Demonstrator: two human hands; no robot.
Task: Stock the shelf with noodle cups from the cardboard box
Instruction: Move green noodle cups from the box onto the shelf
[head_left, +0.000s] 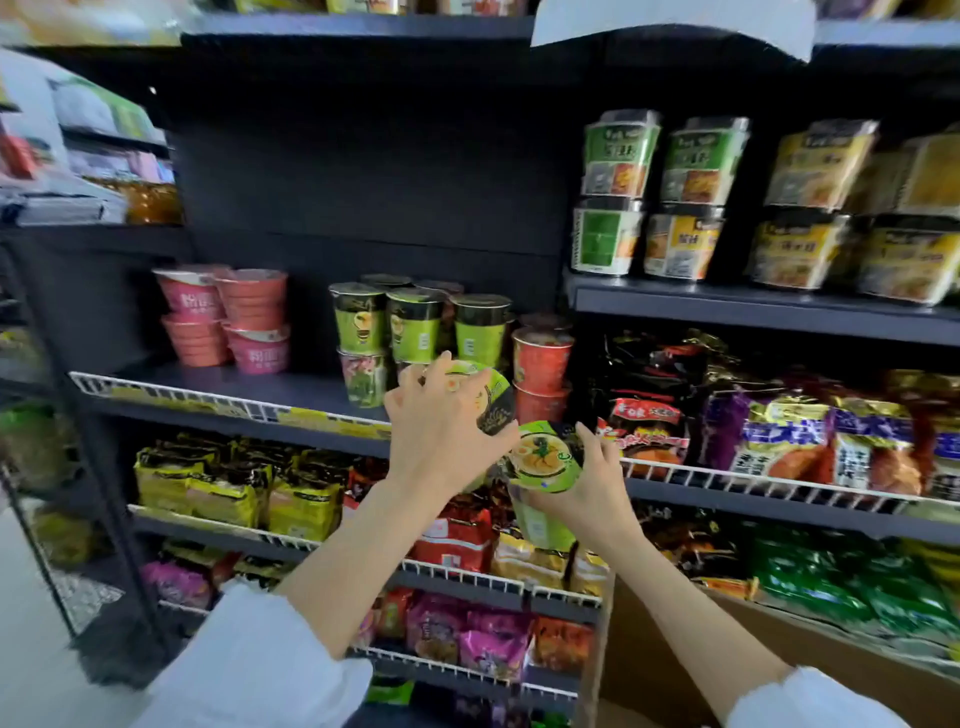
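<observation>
Gripping a green noodle cup (485, 397) by its lid, the left hand (441, 431) holds it at the shelf (234, 387) front, beside stacked green cups (415, 327). At its 4 o'clock, the right hand (587, 486) clasps a second green cup (543, 467) above the cardboard box (779, 654).
</observation>
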